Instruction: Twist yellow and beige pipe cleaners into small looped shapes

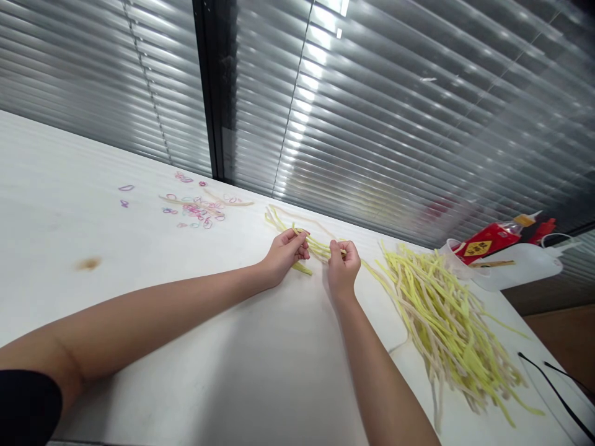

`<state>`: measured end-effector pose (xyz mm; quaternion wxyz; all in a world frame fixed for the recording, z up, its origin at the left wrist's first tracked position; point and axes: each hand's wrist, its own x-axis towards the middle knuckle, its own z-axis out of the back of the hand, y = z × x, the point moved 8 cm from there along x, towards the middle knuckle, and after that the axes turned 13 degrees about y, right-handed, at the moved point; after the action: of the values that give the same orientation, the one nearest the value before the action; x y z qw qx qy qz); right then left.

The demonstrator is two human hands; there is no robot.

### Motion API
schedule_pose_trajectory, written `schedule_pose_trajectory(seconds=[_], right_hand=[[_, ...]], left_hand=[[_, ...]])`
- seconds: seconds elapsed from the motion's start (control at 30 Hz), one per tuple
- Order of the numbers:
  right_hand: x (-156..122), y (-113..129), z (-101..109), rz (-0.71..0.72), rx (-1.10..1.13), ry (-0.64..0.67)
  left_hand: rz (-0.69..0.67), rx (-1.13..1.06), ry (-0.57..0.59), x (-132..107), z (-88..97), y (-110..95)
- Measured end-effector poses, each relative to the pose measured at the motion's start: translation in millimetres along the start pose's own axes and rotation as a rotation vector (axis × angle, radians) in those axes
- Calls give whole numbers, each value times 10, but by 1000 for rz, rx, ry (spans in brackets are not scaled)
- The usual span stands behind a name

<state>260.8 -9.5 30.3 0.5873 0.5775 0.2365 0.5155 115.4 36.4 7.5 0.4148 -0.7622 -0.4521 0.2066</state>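
Note:
A small bundle of yellow strands [317,247] lies on the white table [139,297] near the window. My left hand [284,253] is closed around the bundle's left part. Just to its right, my right hand [344,266] pinches the same bundle. Both forearms reach forward across the table. To the right lies a large heap of yellow and cream strands [441,316], apart from both hands.
Several small pink and purple rubber bands [198,209] are scattered at the back left. A white tub [515,266] with a red box [483,243] and bottles stands at the far right. Black cords [553,390] lie at the right edge. Window blinds [372,124] run behind the table.

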Motion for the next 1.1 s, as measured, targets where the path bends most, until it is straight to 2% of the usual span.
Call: schedule_pose_trajectory(seconds=[0.67, 1.1], right_hand=[[12, -147, 37, -70, 36, -27], [6, -221, 19, -149, 151, -50]], left_hand=[[-38, 26, -94, -18, 49, -38], [-41, 28, -73, -17, 48, -40]])
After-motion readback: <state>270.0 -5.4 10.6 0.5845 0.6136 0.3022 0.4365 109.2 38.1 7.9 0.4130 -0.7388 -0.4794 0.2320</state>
